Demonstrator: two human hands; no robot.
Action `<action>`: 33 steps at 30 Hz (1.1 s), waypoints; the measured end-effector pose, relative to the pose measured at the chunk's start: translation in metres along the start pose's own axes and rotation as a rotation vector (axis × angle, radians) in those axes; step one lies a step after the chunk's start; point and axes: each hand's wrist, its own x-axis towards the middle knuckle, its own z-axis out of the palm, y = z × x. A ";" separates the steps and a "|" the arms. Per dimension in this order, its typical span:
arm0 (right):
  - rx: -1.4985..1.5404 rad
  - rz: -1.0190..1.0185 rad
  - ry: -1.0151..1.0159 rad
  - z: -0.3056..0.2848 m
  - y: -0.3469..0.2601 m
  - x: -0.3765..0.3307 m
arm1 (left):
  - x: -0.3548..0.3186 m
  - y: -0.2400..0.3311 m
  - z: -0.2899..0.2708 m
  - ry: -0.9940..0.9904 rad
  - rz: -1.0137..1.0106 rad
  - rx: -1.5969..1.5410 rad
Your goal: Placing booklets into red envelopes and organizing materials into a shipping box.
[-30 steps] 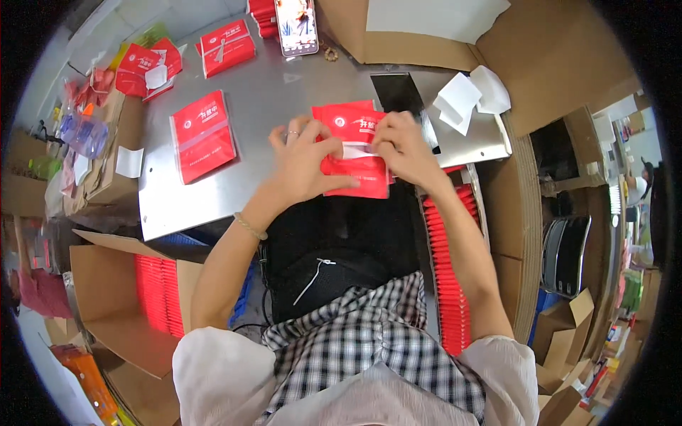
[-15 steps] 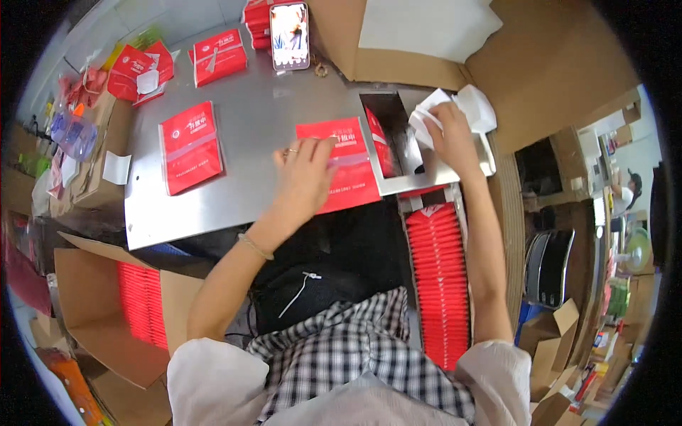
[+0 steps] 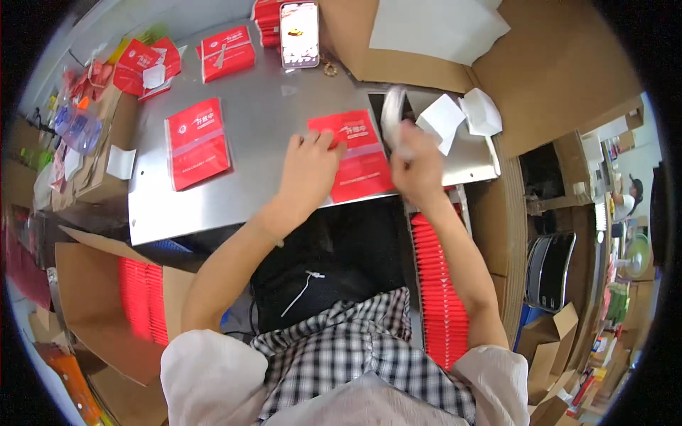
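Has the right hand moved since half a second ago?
Yes: the right hand has moved left, away from the right edge of the table, and a bit nearer its front edge.

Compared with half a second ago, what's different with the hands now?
The right hand left the white pile and moved left toward the red packet, with a blurred white piece. The left hand still rests on that packet; the phone stayed put.
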 end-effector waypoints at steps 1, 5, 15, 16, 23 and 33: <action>0.037 -0.022 -0.250 0.005 -0.002 -0.011 | 0.003 -0.004 -0.003 -0.058 0.022 -0.007; 0.161 0.036 -0.314 0.020 -0.024 -0.018 | 0.011 -0.012 0.000 -0.059 -0.089 -0.343; 0.356 0.487 -0.320 -0.006 0.005 -0.001 | -0.018 0.020 -0.007 0.204 0.050 -0.296; 0.087 0.479 -0.177 -0.012 0.017 0.009 | -0.017 0.018 -0.007 0.124 0.098 -0.237; 0.084 0.800 -0.160 -0.040 0.092 -0.002 | 0.006 0.018 -0.006 -0.127 -0.023 -0.230; 0.322 0.662 -0.369 0.026 0.015 0.001 | 0.010 0.005 -0.020 -0.237 -0.061 -0.396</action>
